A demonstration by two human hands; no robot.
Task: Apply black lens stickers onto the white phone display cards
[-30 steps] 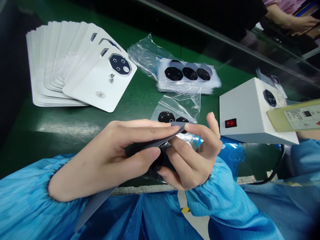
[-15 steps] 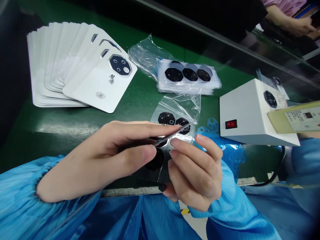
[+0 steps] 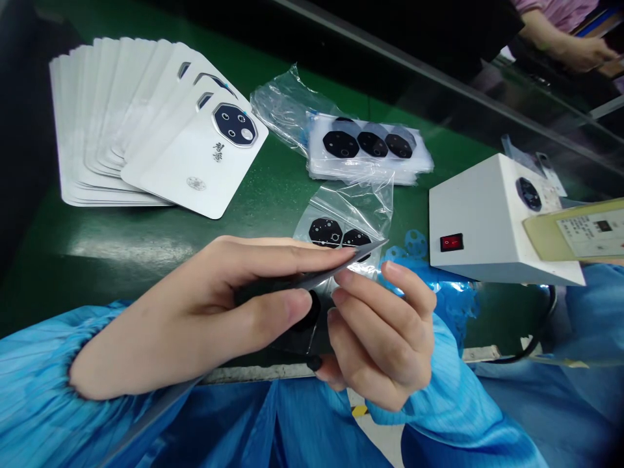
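Note:
My left hand (image 3: 214, 299) is closed on a thin grey panel (image 3: 322, 276), pinched between thumb and straight fingers. The panel is tilted and seen nearly edge-on, so its faces are mostly hidden. Close to the panel's right lower edge, my right hand (image 3: 385, 331) has curled fingers; whether they touch it I cannot tell. A small rounded black thing (image 3: 314, 363) shows at its thumb end, its kind unclear. Below both hands lies a clear bag (image 3: 351, 201) with black octagonal camera-lens pieces (image 3: 325, 232), partly covered by my hands.
White phone back covers (image 3: 188, 169) lie fanned at the left. Behind the bag sits a stack of clear-wrapped lens sheets (image 3: 370, 162). A white box with a red switch (image 3: 452, 242) and blue film scraps (image 3: 453, 299) are at the right. A person's hand (image 3: 587, 52) is visible beyond.
The grey panel has tilted slightly, showing more of its grey face. My left thumb has shifted a little right. My right hand is almost unmoved.

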